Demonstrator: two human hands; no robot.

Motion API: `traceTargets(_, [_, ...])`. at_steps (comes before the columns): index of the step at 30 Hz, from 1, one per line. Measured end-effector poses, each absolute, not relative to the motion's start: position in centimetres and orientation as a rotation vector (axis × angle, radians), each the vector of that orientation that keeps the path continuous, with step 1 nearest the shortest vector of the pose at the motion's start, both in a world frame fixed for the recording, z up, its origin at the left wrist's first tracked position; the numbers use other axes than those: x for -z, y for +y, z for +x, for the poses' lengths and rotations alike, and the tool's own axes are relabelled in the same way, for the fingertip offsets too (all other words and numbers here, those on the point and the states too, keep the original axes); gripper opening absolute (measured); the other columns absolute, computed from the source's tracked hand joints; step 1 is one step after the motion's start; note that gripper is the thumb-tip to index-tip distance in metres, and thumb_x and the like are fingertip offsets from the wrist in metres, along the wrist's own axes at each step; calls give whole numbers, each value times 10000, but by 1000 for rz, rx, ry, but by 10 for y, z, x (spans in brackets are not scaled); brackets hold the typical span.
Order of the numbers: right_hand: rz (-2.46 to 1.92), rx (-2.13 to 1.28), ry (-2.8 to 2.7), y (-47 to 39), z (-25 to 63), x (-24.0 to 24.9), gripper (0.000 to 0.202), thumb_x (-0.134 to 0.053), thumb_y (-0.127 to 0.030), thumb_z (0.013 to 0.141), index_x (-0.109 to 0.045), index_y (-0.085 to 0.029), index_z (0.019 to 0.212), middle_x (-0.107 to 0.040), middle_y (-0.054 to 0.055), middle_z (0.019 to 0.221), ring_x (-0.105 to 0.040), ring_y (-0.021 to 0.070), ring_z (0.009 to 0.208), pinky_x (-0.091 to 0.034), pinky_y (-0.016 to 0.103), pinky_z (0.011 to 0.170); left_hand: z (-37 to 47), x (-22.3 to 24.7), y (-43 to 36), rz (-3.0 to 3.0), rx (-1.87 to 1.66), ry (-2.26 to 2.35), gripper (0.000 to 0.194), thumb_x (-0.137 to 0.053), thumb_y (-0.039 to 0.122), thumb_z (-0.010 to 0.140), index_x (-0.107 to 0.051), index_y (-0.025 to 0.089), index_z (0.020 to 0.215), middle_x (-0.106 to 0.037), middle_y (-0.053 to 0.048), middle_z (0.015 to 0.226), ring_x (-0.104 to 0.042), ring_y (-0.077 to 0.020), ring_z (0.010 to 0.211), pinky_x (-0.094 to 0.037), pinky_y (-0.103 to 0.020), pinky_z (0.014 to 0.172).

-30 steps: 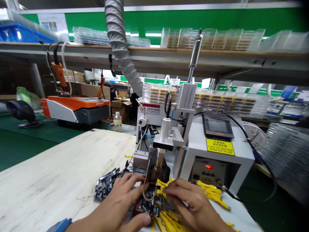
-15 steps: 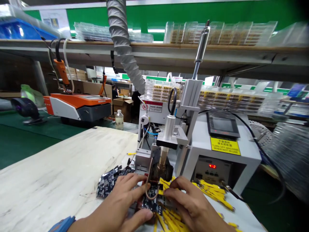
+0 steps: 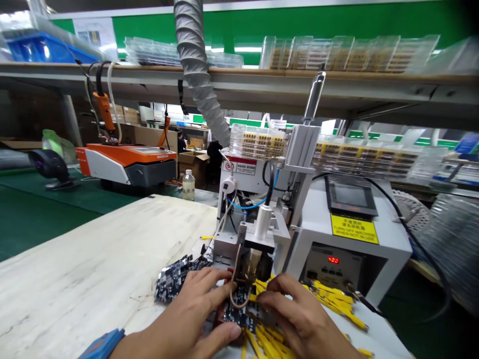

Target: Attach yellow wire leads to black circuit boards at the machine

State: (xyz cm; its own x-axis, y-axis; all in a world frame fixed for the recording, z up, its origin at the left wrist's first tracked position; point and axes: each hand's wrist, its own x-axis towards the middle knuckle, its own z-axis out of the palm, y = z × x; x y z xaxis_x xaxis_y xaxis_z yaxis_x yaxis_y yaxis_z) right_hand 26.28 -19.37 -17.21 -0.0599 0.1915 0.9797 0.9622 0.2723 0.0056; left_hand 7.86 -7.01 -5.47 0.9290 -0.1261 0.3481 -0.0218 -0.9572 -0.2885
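Head cam: L hand is over the L side of a dark PCB, fingers spread wide, index tip on its far part, thumb tip at its near edge. The PCB sits at the machine base, just in front of & below the metal press head; a thin brownish tube loops down over it. R hand is on the PCB's R side, thumb & index drawn narrow on a yellow tab; the exact grip pt is partly hidden. Loose yellow tabs lie below/beside the R hand, w/ another pile farther R. Stacked PCBs are just L of the machine on the pale table. Blue band on L wrist. R of the press head: ctrl box w/ red digital display, yellow "TURN OFF MACHINE WHEN NOT IN USE" label above it. Bottle stands back L, near an orange/gray machine.
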Motion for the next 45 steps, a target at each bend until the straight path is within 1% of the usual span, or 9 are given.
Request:
traceTargets(7, [-1133, 915, -1496, -195, 262, 171, 332, -413, -10, 810, -682, -133, 962, -624, 115, 860, -615, 188, 763, -535, 282, 643, 77, 56, -67, -2786, 515, 106, 449, -582, 449, 899, -564, 288, 1317, -490, -91, 1398, -416, -349, 1280, -369, -556, 1055])
traceTargets(12, [-1148, 913, -1496, -194, 262, 172, 322, -416, -19, 825, -674, -147, 968, -622, 106, 862, -617, 182, 763, -539, 274, 643, 78, 55, -66, -2765, 488, 125, 456, -581, 447, 902, -575, 229, 1302, -492, -122, 1401, -429, -358, 1287, -364, -561, 1062])
traceTargets(23, [-1101, 966, -1494, -191, 264, 174, 311, -389, -13, 844, -631, -152, 982, -591, 100, 871, -598, 175, 763, -539, 270, 641, 78, 57, -61, -2602, 620, 302, 400, -629, 370, 889, -598, 199, 1249, -579, -115, 1313, -537, -323, 1196, -465, -523, 982])
traceTargets(29, [-1089, 979, -1508, -192, 264, 172, 325, -395, -6, 834, -633, -148, 1005, -595, 97, 868, -593, 172, 761, -527, 264, 635, 78, 58, -59, -2548, 656, 336, 411, -626, 381, 893, -586, 188, 1254, -589, -116, 1303, -554, -324, 1177, -496, -518, 942])
traceTargets(35, [-1127, 947, -1519, -190, 265, 175, 298, -423, -48, 886, -646, -160, 1047, -590, 99, 887, -593, 181, 791, -525, 271, 667, 77, 54, -62, -2524, 633, 352, 436, -649, 389, 863, -589, 198, 1251, -596, -115, 1288, -567, -324, 1159, -507, -522, 924])
traceTargets(38, [-1368, 864, -1458, -196, 276, 179, 367, -430, -7, 839, -635, -165, 1098, -583, 117, 993, -600, 217, 894, -524, 333, 754, 77, 53, -61, -2492, 640, 364, 485, -669, 393, 832, -582, 201, 1269, -596, -114, 1291, -567, -332, 1155, -509, -524, 917])
traceTargets(41, [-1881, 689, -1213, -211, 291, 181, 387, -433, 34, 801, -650, -164, 1054, -575, 125, 1032, -600, 259, 944, -493, 404, 808, 79, 55, -56, -2417, 671, 360, 477, -618, 389, 874, -554, 208, 1311, -579, -123, 1319, -540, -363, 1181, -512, -567, 881])
traceTargets(43, [-2186, 598, -1047, -222, 299, 180, 294, -430, -14, 841, -663, -162, 944, -577, 137, 1037, -608, 288, 901, -479, 426, 745, 82, 58, -51, -2393, 717, 352, 412, -573, 346, 909, -556, 215, 1299, -562, -121, 1341, -504, -373, 1215, -507, -581, 872])
traceTargets(45, [-2342, 539, -955, -230, 302, 179, 280, -409, -50, 871, -661, -172, 879, -589, 133, 1008, -615, 308, 873, -457, 415, 680, 85, 60, -48, -2397, 747, 338, 348, -548, 306, 928, -567, 224, 1265, -566, -106, 1336, -487, -360, 1226, -489, -575, 899])
